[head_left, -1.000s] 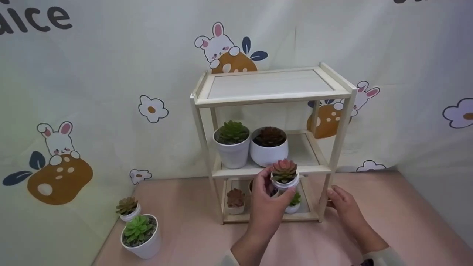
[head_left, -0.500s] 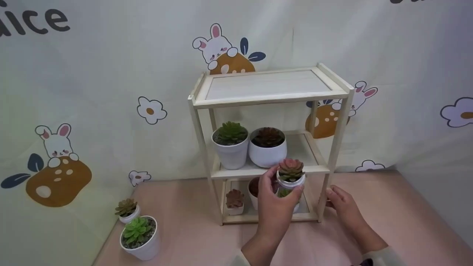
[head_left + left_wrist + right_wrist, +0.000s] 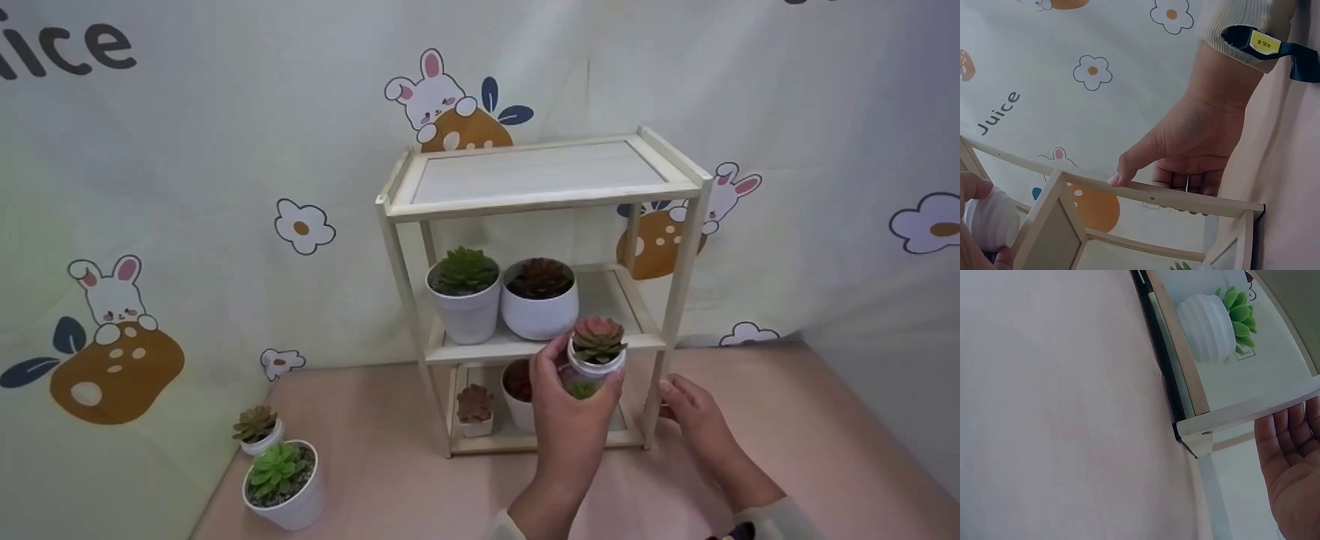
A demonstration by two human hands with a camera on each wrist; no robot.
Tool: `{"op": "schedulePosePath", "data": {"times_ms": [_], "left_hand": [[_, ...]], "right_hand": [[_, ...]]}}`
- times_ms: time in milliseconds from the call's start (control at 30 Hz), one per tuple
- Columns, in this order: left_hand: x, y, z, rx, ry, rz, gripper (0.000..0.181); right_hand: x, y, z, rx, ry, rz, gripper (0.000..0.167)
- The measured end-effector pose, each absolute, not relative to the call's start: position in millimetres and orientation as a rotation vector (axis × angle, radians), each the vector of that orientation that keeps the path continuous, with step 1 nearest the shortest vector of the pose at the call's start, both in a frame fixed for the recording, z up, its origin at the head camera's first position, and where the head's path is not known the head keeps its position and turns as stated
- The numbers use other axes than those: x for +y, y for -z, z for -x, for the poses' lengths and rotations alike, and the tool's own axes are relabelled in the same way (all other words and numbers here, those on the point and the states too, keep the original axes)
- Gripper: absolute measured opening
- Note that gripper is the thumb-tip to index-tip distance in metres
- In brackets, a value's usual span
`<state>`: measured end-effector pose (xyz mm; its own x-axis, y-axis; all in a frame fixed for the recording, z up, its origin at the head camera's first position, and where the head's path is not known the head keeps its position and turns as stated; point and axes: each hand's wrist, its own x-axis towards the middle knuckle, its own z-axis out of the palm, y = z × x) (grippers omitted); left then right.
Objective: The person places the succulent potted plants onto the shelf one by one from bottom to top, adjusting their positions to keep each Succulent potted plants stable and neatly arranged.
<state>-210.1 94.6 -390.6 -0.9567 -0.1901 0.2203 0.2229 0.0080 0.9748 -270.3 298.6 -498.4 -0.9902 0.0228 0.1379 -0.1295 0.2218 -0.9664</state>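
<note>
My left hand holds a small white pot with a pink-green succulent in front of the shelf rack, near middle-tier height. The pot's ribbed white side shows in the left wrist view. With the thumb on one side and fingers on the other, my right hand grips the rack's right front post low down. A green succulent in a white ribbed pot stands on the bottom tier, partly hidden by my left hand in the head view.
On the middle tier are a green succulent and a dark brown one, both in white pots. A reddish-brown small plant and another pot stand below. Two potted succulents, bright green and brownish, stand at the left.
My left hand has moved a little to the right with the pink-green succulent pot. My right hand has stayed on the post.
</note>
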Motion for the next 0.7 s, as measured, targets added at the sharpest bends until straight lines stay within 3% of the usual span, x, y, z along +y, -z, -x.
{"op": "schedulePosePath", "data": {"times_ms": [267,700], "left_hand": [[99.8,391.1,209.6,-1.991,2.007,0.026,0.065],[99.2,384.4,213.4,-2.034,1.94,0.033,0.062]], "right_hand": [[297.6,500.4,271.6,-2.324,-1.904,-0.115,0.029],[297.2,497.2,270.5,-2.354,-1.91,-0.089,0.036]]}}
